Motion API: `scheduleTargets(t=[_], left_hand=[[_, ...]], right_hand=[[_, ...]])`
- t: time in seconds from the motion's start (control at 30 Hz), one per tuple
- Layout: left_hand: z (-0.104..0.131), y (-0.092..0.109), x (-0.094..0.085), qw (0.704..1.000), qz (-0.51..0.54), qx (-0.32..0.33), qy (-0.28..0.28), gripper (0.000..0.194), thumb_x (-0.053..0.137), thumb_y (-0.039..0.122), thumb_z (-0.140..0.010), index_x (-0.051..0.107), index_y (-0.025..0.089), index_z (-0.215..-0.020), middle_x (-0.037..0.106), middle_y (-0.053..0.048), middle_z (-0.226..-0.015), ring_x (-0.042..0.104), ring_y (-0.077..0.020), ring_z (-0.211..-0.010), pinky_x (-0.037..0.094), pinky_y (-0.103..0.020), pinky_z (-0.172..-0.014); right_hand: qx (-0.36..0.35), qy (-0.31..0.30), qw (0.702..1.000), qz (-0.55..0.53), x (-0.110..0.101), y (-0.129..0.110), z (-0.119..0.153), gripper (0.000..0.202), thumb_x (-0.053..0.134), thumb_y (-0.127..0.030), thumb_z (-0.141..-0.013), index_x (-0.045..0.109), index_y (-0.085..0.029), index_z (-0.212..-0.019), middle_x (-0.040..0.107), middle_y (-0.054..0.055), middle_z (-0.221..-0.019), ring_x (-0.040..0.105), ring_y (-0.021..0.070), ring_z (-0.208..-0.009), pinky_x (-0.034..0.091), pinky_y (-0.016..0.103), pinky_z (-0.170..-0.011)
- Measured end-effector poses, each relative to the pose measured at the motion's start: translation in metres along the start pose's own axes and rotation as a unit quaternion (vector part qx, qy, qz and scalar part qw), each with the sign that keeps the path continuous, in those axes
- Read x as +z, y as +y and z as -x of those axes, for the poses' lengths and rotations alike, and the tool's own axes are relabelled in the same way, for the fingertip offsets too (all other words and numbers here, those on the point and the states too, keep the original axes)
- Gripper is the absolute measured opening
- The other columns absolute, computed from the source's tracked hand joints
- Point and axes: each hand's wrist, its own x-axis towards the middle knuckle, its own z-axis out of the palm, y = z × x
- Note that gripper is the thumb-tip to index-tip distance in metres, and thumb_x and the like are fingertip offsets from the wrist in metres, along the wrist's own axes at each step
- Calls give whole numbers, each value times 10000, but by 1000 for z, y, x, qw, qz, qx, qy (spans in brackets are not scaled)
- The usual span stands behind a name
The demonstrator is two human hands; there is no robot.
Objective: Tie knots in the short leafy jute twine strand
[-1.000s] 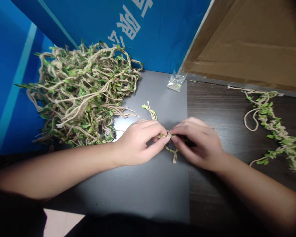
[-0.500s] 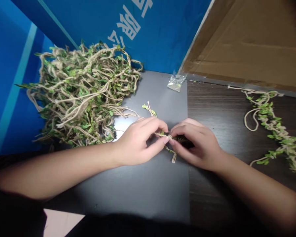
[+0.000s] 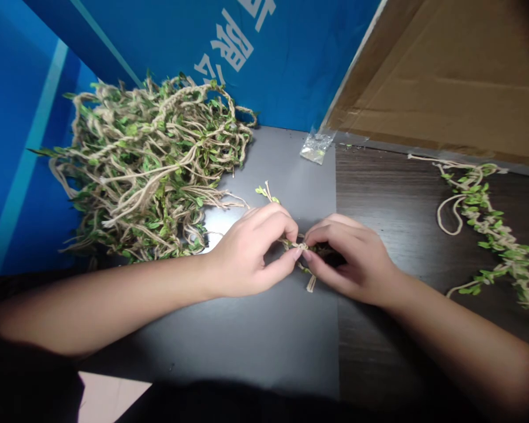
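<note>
Both hands pinch a braided beige cord with small green leaves [image 3: 300,247] over the grey mat. My left hand [image 3: 258,249] is closed, its thumb and forefinger on the left side of the braid. Close beside it, my right hand [image 3: 350,255] pinches the right side with thumb and forefinger. Short cord ends [image 3: 311,284] hang out below the fingers. Another leafy end [image 3: 268,192] sticks out above my left hand. Much of the held piece is hidden behind the fingers.
A large tangled heap of leafy cords [image 3: 158,158] lies at the left against a blue panel [image 3: 291,59]. A small clear plastic bag [image 3: 316,148] is at the back of the grey mat [image 3: 264,335]. Another leafy braid [image 3: 506,241] lies on the dark wood table at right, before a cardboard box [image 3: 445,82].
The fingers of my left hand have shifted slightly at the braid, and a bit more of it shows between the fingertips. My right hand stays almost still.
</note>
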Motion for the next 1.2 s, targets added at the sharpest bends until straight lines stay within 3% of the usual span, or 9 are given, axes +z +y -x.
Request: scheduleTargets(t=[0.17,0.67,1.2], left_hand=[[-1,2,-2,1000,-12,-10,-24,60,611,203,-929,598,148,-910,596,-54,-930,564,-160,-865,480,-340,-808],[-2,3,-2,997,-36,-39,-54,130,581,259,-955,647,153,-917,614,-57,-973,584,-168,-884,464,-355,-845],[-2,4,-2,997,-36,-38,-57,111,580,223,-936,635,156,-867,616,-44,-949,582,-162,-877,436,-346,-832]], right_hand=[[5,0,1000,-4,0,0,0,128,675,-171,-887,601,-202,-986,700,41,-853,601,174,-776,474,334,-718],[12,-2,1000,-17,-2,-1,0,92,656,-177,-905,591,-211,-961,694,27,-836,607,167,-756,462,326,-702],[28,-23,998,-42,-3,0,-1,35,598,-183,-943,612,-213,-954,678,16,-815,578,156,-741,445,328,-701]])
